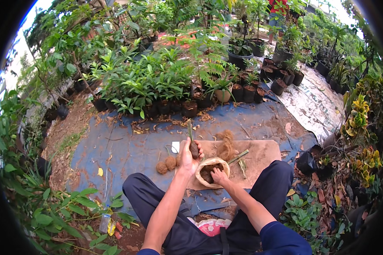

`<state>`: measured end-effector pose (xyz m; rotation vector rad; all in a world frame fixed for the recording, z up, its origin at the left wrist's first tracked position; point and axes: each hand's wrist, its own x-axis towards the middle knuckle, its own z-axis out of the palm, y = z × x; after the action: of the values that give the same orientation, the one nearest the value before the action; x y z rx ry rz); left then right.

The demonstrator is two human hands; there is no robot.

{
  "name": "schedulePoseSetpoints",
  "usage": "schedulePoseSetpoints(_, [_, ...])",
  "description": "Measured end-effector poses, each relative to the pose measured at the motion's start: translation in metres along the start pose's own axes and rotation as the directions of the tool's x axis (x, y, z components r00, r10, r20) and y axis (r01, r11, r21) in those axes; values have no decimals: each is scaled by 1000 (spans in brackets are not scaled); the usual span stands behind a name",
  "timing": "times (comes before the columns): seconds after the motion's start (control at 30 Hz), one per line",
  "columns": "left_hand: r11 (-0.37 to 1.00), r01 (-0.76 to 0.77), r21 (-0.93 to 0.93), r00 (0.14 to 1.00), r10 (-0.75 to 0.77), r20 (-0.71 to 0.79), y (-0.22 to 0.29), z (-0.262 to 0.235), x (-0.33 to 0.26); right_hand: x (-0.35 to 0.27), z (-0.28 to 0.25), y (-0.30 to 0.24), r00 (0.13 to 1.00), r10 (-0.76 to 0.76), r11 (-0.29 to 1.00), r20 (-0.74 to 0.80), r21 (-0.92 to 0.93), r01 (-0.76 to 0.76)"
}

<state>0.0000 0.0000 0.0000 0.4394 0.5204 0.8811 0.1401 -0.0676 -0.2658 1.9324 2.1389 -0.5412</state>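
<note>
My left hand [186, 157] is closed around a short green stem cutting [190, 130], which stands upright with a dark clump of soil [194, 149] at its base. Just to the right, a pale sack with a rolled rim [199, 171] stands open, dark soil [206, 173] inside. My right hand [219, 175] reaches into it, fingers curled in the soil and their tips hidden. Two brown fibre balls [161, 168] lie left of my left hand, and loose coconut fibre [226, 145] lies beyond the sack. Cut green stems [239, 156] rest at the sack's right.
A brown board [264, 154] lies under the sack on a blue tarp [127, 148]. Leafy potted plants [153, 83] line the far edge. A white sheet [315, 91] spreads at right. Near my left knee lies a plastic bottle [104, 223]. Another person [277, 19] stands far back.
</note>
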Motion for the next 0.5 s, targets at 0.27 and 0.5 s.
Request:
schedulePoseSetpoints(0.27, [999,31,24,997,-29,-74,3,-5,-2,4,9,-5,995,50,978,-92,207,-30])
schedulePoseSetpoints(0.5, [999,3,49,997,1,-79,6,-6,0,0,6,13,932,285,782,-223,616,-92])
